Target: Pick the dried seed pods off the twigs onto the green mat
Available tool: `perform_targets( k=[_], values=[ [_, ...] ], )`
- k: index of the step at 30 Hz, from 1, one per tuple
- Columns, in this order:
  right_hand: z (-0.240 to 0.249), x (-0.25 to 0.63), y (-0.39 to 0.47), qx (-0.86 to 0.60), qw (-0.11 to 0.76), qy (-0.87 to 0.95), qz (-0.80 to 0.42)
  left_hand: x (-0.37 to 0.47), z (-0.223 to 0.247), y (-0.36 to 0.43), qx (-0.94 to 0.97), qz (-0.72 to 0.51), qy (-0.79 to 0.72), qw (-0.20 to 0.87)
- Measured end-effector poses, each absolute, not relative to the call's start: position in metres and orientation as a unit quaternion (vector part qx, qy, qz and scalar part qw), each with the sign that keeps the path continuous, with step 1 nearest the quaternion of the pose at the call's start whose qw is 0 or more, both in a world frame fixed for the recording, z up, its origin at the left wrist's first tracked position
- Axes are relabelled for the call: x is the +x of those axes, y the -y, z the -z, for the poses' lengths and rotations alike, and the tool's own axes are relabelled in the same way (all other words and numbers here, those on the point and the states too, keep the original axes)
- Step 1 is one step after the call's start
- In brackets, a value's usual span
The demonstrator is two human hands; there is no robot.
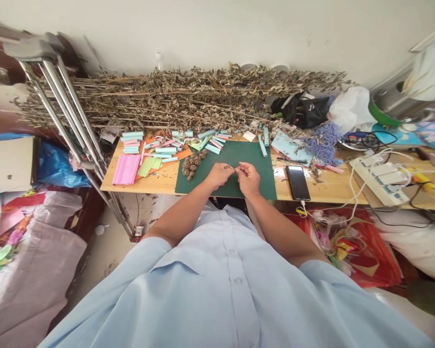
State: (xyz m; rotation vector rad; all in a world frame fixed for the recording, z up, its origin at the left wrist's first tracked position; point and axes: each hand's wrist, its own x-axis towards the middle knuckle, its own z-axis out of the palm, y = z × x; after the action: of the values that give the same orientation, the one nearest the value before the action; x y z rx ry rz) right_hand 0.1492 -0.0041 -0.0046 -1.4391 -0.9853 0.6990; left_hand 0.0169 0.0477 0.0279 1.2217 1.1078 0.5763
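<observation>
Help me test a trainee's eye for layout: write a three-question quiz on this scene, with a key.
1. Multiple choice: where does the phone lie?
A) left of the green mat
B) right of the green mat
C) on the green mat

2. True or false: the brown lumps lie nearer the left hand than the right hand.

3. Short answer: what large brown pile lies between the green mat and the wall?

Key:
1. B
2. True
3. Dried plants
</observation>
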Motion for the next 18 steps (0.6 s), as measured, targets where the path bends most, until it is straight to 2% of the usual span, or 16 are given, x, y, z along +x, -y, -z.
perform_targets(
  k=[18],
  values=[
    [0.009,0.1506,0.0039,-0.608,0.604,0.414,-0.307,0.0157,-0.0275,-0.0452,0.548,-0.242,-0.492,0.632]
  ],
)
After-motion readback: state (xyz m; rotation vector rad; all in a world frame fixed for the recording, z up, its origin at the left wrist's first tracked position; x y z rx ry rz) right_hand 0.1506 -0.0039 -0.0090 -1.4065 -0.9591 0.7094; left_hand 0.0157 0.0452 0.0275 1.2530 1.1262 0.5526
